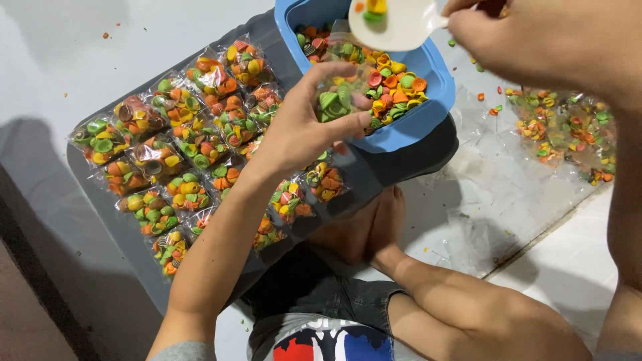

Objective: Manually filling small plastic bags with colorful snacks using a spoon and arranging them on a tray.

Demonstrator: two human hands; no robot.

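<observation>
From my seat, my right hand [535,40] runs off the top edge, so I cannot see most of its fingers or how they pinch the white scoop [394,23], whose upper part is cut off too. The small clear bag [341,93] in my left hand [304,127] is blurred; its outline and opening I cannot make out. The blue tub [401,130] loses its far rim at the top edge. My left arm covers some filled packets [180,144] on the dark tray [120,234]. The loose plastic sheets [562,127] at right are smeared, their contents unclear.
</observation>
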